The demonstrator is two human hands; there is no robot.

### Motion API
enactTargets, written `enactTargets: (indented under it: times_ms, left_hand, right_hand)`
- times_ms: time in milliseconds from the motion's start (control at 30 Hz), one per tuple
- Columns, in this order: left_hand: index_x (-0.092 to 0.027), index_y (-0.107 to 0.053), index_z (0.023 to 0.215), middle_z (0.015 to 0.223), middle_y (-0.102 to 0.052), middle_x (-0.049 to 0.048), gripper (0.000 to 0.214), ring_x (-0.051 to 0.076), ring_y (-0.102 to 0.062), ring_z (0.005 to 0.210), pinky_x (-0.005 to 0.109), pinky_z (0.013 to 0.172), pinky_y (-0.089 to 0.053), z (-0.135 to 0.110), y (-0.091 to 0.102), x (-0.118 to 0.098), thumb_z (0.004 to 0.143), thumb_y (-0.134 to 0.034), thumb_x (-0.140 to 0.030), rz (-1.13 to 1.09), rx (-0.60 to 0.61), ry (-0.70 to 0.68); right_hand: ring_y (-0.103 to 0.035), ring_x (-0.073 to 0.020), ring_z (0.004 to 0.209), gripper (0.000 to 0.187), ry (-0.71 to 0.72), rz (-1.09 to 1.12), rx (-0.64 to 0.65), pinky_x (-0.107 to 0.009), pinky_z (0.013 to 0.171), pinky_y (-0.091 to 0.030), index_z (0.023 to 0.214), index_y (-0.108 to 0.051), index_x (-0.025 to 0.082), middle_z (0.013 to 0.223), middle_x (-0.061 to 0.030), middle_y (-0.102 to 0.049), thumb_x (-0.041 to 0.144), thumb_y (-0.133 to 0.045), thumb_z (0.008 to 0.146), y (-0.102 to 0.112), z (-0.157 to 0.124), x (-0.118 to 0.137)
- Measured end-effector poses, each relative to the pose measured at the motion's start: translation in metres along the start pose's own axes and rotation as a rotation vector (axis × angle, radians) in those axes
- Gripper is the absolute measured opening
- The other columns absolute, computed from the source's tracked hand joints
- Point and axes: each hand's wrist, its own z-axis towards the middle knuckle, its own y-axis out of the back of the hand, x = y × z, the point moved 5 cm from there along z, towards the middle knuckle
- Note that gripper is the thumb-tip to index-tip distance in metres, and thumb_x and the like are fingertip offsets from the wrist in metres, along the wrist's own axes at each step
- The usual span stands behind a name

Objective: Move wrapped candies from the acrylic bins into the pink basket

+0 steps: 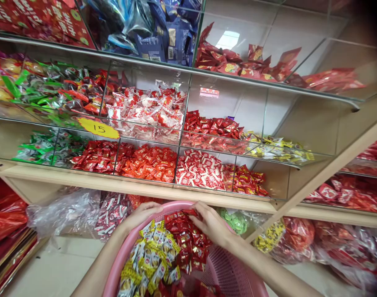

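A round pink plastic basket with a perforated wall fills the bottom middle. My left hand is at its far left rim, the fingertips partly out of sight. Closed on the far right rim, my right hand has its thumb inside, close to the red candies. Inside lie yellow-and-white wrapped candies on the left and dark red wrapped candies beside them. More red packets lie lower in the basket.
Ahead stand glass-fronted shelves with sorted sweets, including red-and-white candies and yellow candies. A yellow tag reads 15. Below the wooden ledge are clear plastic bags and bagged candies at right.
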Motion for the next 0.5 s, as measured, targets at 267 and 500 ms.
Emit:
enactTargets:
  times_ms: [267,500]
  left_hand:
    - [-0.013,-0.062,0.090,0.088,-0.064,0.0046,0.039,0.022,-0.056,0.083,0.027,0.074,-0.041,-0.001,0.001,-0.001,0.067,-0.057,-0.044,0.016,0.013,-0.011]
    - [-0.011,-0.061,0.092,0.089,-0.064,0.0065,0.041,0.022,-0.055,0.084,0.028,0.074,-0.041,-0.003,-0.001,-0.004,0.066,-0.058,-0.043,-0.009,0.023,-0.018]
  right_hand:
    - [-0.054,-0.0171,0.078,0.014,-0.009,-0.124,0.079,-0.030,0.067,-0.044,0.094,-0.044,0.019,0.093,-0.0053,-0.051,0.015,-0.040,0.081,-0.028,-0.004,-0.006]
    - [-0.050,-0.0165,0.076,0.013,-0.038,-0.044,0.054,-0.029,0.065,-0.042,0.090,-0.041,0.021,0.090,-0.0024,-0.051,0.021,-0.049,0.079,-0.036,-0.006,-0.006]
